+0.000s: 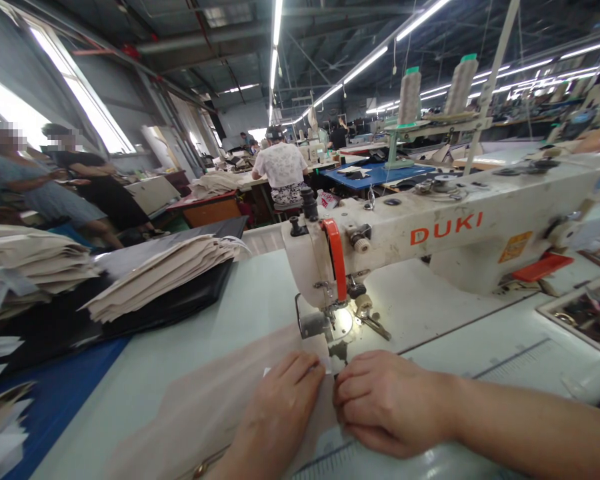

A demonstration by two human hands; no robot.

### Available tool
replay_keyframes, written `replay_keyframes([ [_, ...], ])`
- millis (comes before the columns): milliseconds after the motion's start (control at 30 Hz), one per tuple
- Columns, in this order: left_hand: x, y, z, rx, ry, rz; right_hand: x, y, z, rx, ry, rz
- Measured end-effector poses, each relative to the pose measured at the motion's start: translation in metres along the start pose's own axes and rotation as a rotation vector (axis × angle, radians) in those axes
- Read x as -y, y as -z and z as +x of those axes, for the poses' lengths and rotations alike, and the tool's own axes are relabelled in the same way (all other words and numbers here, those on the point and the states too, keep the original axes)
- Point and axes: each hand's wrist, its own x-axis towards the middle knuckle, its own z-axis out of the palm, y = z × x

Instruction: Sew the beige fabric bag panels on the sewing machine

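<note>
A white sewing machine [445,230] with orange lettering stands on the pale table [240,300]. A piece of beige fabric [210,400] lies in front of its needle and presser foot [337,327]. My left hand [280,413] rests flat on the fabric, fingers stretched toward a small white label [325,363] near the needle. My right hand [385,403] sits just to the right, fingers curled and pinching the fabric edge close to the presser foot.
Stacks of beige fabric pieces [160,273] lie on dark sheets at the left. A tray of small parts [585,317] sits at the right edge. Thread cones [410,97] stand behind the machine. Other people [283,173] work at tables beyond.
</note>
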Motion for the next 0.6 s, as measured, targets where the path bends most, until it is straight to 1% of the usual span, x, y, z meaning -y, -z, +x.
replay_keyframes([
  [133, 0.0, 0.0, 0.0, -0.006, -0.002, -0.011, 0.0, 0.0, 0.001, -0.002, -0.003, 0.016],
  [267, 0.0, -0.001, 0.002, 0.013, 0.002, -0.031, -0.003, 0.001, 0.002, -0.016, -0.004, 0.005],
  [333, 0.001, -0.002, 0.002, 0.022, -0.003, -0.035, -0.006, 0.002, 0.002, -0.056, -0.06, -0.028],
  [433, 0.001, -0.002, 0.001, 0.034, -0.007, -0.026, -0.011, 0.002, 0.003, -0.114, -0.205, -0.098],
  [500, 0.0, -0.001, 0.001, 0.033, -0.017, -0.019, -0.012, 0.003, 0.004, -0.103, -0.266, -0.133],
  [600, -0.002, 0.002, 0.003, 0.058, 0.001, -0.007, -0.012, 0.005, 0.007, -0.041, -0.292, -0.157],
])
